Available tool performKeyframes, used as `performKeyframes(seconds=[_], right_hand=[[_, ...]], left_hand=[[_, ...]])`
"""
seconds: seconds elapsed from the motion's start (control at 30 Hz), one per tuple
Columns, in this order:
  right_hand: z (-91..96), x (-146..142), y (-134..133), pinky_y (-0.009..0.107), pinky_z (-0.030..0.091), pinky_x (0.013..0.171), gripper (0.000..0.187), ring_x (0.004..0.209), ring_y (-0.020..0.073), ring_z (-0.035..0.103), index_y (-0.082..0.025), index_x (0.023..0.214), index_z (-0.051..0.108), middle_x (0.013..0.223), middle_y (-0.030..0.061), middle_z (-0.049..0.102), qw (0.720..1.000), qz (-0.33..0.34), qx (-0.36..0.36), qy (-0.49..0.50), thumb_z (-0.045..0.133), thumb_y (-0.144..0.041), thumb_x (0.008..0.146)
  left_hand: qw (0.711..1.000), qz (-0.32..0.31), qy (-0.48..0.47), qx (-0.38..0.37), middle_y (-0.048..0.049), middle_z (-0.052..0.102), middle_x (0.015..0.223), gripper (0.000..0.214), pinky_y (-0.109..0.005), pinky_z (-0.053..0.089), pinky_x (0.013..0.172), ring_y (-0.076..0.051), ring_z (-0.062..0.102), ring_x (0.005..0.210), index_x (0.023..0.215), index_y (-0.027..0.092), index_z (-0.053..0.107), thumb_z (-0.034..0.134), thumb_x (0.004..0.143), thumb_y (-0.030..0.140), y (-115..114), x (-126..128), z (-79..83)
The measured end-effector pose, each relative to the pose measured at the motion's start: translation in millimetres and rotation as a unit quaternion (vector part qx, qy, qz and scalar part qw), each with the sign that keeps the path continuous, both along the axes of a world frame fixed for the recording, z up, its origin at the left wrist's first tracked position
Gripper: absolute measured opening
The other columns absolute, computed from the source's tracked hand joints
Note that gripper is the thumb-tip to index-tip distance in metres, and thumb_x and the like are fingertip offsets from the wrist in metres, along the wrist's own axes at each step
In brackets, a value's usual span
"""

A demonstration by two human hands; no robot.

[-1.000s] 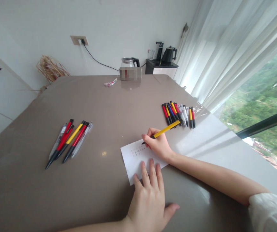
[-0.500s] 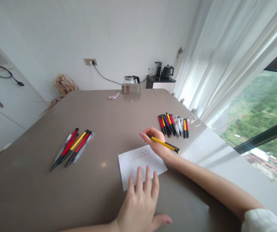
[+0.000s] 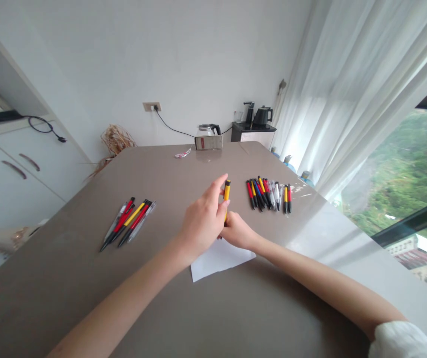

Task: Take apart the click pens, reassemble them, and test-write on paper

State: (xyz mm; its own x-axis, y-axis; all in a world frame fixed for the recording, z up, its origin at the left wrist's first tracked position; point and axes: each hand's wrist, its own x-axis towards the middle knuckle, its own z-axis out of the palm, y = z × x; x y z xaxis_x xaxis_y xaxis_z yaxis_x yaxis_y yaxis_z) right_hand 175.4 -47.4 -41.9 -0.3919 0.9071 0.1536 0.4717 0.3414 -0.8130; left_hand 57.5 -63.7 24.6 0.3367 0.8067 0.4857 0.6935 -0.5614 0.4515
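Both hands meet over the table's middle around one yellow pen (image 3: 227, 191) with a black tip, which stands almost upright. My left hand (image 3: 203, 223) has its fingers curled about the pen's upper part. My right hand (image 3: 237, 233) grips the pen's lower end, its fingers closed. Under the hands lies a white paper slip (image 3: 218, 259), partly hidden by them. A group of red, yellow and black pens (image 3: 129, 223) lies to the left. Another group of pens (image 3: 269, 194) lies to the right of the hands.
The brown table (image 3: 183, 303) reaches to a wall with a socket (image 3: 151, 106). At its far edge stand a small device (image 3: 208, 142) and a glass kettle (image 3: 209, 129). White cabinets (image 3: 19, 169) stand at the left. Curtains (image 3: 347, 89) and a window are at the right.
My left hand has lifted off the paper and taken hold of the yellow pen. My right hand has turned the pen from lying level to nearly upright. The view has tilted up.
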Motion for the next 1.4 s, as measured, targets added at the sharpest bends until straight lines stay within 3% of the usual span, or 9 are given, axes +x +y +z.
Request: performKeyframes(seconds=[0.13,0.3,0.5,0.63,0.9,1.4], right_hand=[[-2.8,1.7,5.0,0.019,0.037,0.050,0.022,0.049,0.0079,0.048,-0.014,0.054,0.049,0.053,0.0015,0.054,0.998,0.014,-0.050,0.046,0.045,-0.025,0.072],[-2.3,0.8,6.5,0.019,0.034,0.045,0.024,0.046,0.0064,0.043,-0.014,0.056,0.048,0.050,-0.0010,0.049,0.995,0.012,-0.072,0.070,0.049,-0.032,0.072],[3.7,0.8,6.3,0.018,0.031,0.041,0.027,0.041,0.0060,0.039,-0.015,0.081,0.050,0.049,-0.0053,0.044,0.984,0.013,-0.111,0.140,0.048,-0.041,0.074],[2.9,1.2,5.9,0.018,0.031,0.041,0.028,0.041,0.0062,0.040,-0.015,0.079,0.049,0.049,-0.0047,0.045,0.983,0.005,-0.111,0.145,0.045,-0.043,0.076],[-0.5,0.2,6.5,0.019,0.033,0.043,0.027,0.042,0.0065,0.041,-0.015,0.078,0.051,0.048,-0.0044,0.046,0.983,0.001,-0.115,0.145,0.045,-0.042,0.076],[-0.5,1.4,7.6,0.019,0.031,0.043,0.029,0.043,0.0057,0.038,-0.015,0.071,0.050,0.052,-0.0038,0.046,0.986,-0.005,-0.088,0.138,0.043,-0.043,0.077]], left_hand=[[0.996,-0.029,-0.043,-0.066,-0.0045,0.055,0.105,0.046,-0.027,0.047,0.068,-0.013,0.059,0.073,0.122,0.028,0.032,0.046,0.078,0.027,13.5,5.5,3.6],[0.980,-0.051,-0.121,-0.149,0.0000,0.059,0.082,0.055,-0.023,0.047,0.059,-0.010,0.058,0.059,0.124,0.030,0.028,0.051,0.075,0.025,26.1,2.1,-7.6],[0.933,-0.053,-0.270,-0.232,0.0008,0.056,0.077,0.057,-0.025,0.051,0.053,-0.010,0.059,0.056,0.123,0.030,0.026,0.052,0.073,0.027,48.0,-12.6,-18.6],[0.903,-0.065,-0.319,-0.281,0.0008,0.055,0.076,0.058,-0.029,0.052,0.054,-0.012,0.060,0.057,0.122,0.029,0.027,0.055,0.071,0.026,52.4,-16.5,-19.7],[0.880,-0.074,-0.343,-0.318,0.0003,0.056,0.074,0.056,-0.034,0.052,0.054,-0.014,0.061,0.059,0.117,0.027,0.031,0.059,0.069,0.024,54.9,-17.9,-23.4],[0.859,-0.075,-0.373,-0.342,-0.0025,0.059,0.078,0.062,-0.031,0.052,0.056,-0.016,0.062,0.066,0.122,0.028,0.027,0.060,0.069,0.024,58.6,-20.1,-28.3]])
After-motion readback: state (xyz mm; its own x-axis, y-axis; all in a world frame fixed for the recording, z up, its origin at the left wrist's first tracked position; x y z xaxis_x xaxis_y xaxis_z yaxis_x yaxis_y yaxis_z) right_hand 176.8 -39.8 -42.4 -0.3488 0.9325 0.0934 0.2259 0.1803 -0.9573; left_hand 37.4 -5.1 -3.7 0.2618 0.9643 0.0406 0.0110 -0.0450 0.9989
